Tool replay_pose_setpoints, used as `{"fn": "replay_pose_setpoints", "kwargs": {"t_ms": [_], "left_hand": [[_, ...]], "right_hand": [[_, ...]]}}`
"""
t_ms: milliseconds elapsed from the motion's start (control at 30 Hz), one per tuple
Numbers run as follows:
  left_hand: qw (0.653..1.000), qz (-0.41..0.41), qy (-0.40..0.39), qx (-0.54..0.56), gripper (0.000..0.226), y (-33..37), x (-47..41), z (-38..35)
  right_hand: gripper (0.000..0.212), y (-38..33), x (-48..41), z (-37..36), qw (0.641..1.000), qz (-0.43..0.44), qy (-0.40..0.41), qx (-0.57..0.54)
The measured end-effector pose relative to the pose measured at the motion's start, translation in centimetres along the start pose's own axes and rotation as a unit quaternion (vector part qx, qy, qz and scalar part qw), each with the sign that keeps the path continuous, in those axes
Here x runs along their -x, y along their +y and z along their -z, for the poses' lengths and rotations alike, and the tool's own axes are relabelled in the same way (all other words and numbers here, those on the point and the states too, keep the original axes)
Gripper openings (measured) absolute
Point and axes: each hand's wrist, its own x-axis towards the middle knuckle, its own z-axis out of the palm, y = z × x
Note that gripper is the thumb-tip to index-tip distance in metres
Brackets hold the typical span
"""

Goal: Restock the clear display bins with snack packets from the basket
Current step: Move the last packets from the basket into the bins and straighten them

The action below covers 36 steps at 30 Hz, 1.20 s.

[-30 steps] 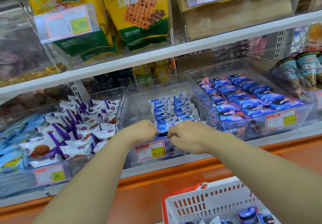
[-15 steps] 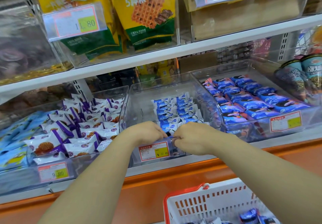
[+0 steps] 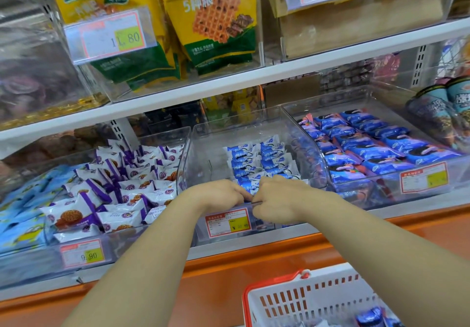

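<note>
The middle clear bin point(image 3: 203, 148) holds two rows of small blue-and-white snack packets point(image 3: 262, 161) along its right half. My left hand point(image 3: 218, 194) and my right hand point(image 3: 277, 199) meet over the bin's front edge, fingers curled down onto the nearest blue-and-white packets. The fingertips are hidden behind the knuckles, so the grip itself does not show. The white basket with a red rim point(image 3: 300, 298) sits at the bottom right with blue packets point(image 3: 368, 316) inside.
A bin of purple-and-white biscuit packets point(image 3: 122, 186) stands to the left, a bin of dark blue packets point(image 3: 368, 146) to the right. Yellow snack bags point(image 3: 213, 16) fill the shelf above. An orange ledge point(image 3: 229, 270) runs below the bins.
Both hands stay together at the front of the middle bin with only small shifts. The view has drifted slightly, so the shelf sits a little lower and further right in the frame.
</note>
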Motion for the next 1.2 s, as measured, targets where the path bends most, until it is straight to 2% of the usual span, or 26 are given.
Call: {"fn": "replay_pose_setpoints", "kwargs": {"t_ms": [200,333,400,433,500,667,733,800,867,1033,1133,1200], "left_hand": [[0.999,-0.010,-0.010,-0.029,0.039,0.6,0.0,-0.1],[1.000,-0.003,0.021,-0.007,0.036,0.2,-0.2,-0.2],[0.997,0.007,0.075,0.008,0.033,-0.2,-0.2,-0.3],[0.994,0.009,0.107,0.015,0.032,-0.3,-0.1,-0.3],[0.985,0.002,0.171,0.021,0.033,0.2,0.8,-0.6],[0.937,-0.093,0.338,0.001,0.024,3.9,5.0,-3.7],[0.927,-0.130,0.350,0.019,0.020,5.1,5.9,-6.5],[0.934,-0.156,0.321,0.028,0.019,5.8,6.0,-10.1],[0.952,-0.169,0.254,-0.021,0.020,6.2,5.7,-14.2],[0.988,-0.117,0.004,-0.103,0.025,3.9,3.8,-24.9],[0.975,-0.079,-0.132,-0.163,0.019,1.5,2.8,-29.8],[0.958,-0.074,-0.189,-0.202,0.014,0.5,2.4,-32.3]], "right_hand": [[0.024,0.4,-1.0,-0.3,1.000,-0.025,-0.009,-0.011],[0.027,0.5,-0.1,-0.5,1.000,0.004,0.020,0.005],[0.018,0.7,0.8,-0.6,0.997,0.028,0.064,-0.023],[0.020,0.8,1.5,-0.6,0.994,0.038,0.095,-0.028],[0.038,1.4,2.7,-0.8,0.986,0.053,0.157,-0.025],[0.029,2.9,7.7,-1.6,0.958,0.075,0.278,-0.009],[0.025,3.9,10.0,-3.4,0.958,0.058,0.278,-0.023],[0.025,5.3,11.8,-6.2,0.968,0.031,0.248,-0.036],[0.023,7.0,13.2,-9.5,0.980,-0.002,0.197,-0.030],[0.031,10.1,15.1,-18.0,0.993,-0.100,-0.037,-0.046],[0.034,11.9,15.3,-23.2,0.973,-0.127,-0.187,-0.035],[0.037,12.8,15.3,-26.6,0.961,-0.147,-0.234,-0.032]]}}
